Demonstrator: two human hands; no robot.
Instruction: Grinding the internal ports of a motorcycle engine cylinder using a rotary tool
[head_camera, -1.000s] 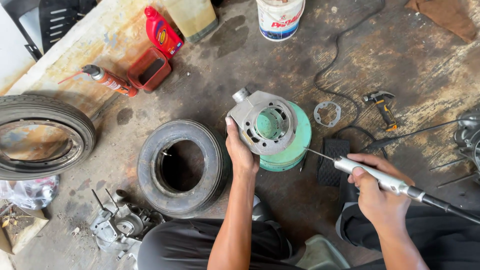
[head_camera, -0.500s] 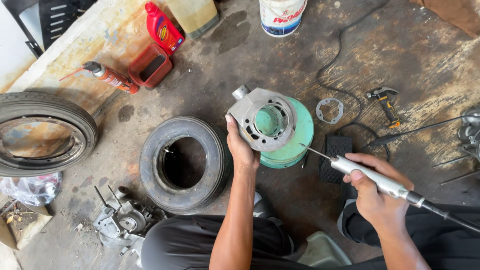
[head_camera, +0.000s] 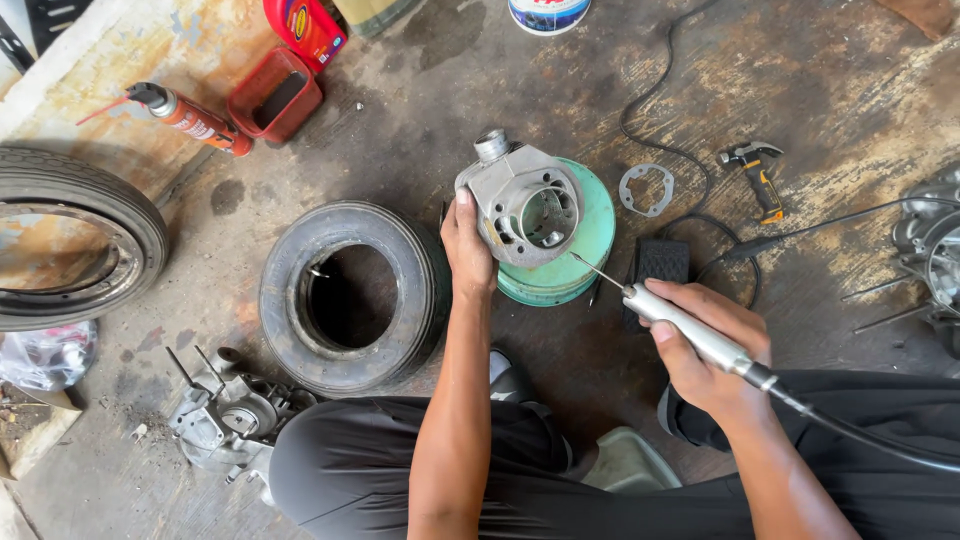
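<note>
Left hand (head_camera: 468, 250) grips the grey cast-metal engine cylinder (head_camera: 522, 205) on a green round stand (head_camera: 592, 235); right hand (head_camera: 708, 350) clasps a silver pen-shaped rotary tool (head_camera: 690, 335).

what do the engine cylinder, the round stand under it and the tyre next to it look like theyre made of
Engine cylinder, steadied by the left hand: looks like cast aluminium, dull grey and matte with a rough cast surface. Round stand: probably painted metal or plastic, a flat green disc with worn edges; the view leaves it open. Tyre: black rubber, dusty, with tread grooves.
</note>
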